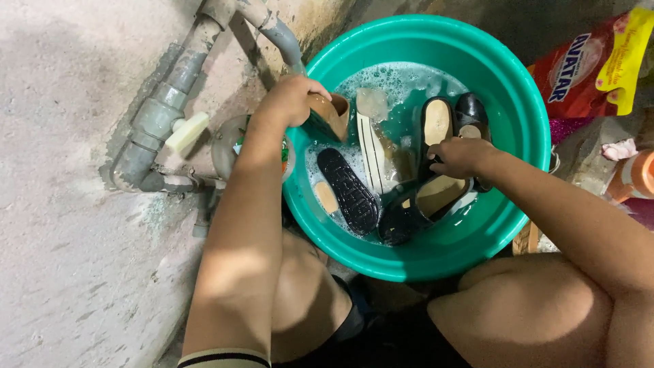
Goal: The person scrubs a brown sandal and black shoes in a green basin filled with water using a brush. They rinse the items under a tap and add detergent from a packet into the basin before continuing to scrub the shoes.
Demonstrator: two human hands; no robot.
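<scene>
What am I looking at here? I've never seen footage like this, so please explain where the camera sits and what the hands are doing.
There is no machine: a person wears a camera on the head, looking down past their own knees at their two bare hands. In front stands a green basin of soapy water with shoes soaking in it. The left hand holds a tan shoe at the basin's edge. The right hand has its grip on a black slip-on shoe with a tan insole. A black sole lies face up in the water. Grey pipes run along the wall on the left; a red detergent bag sits at upper right.
</scene>
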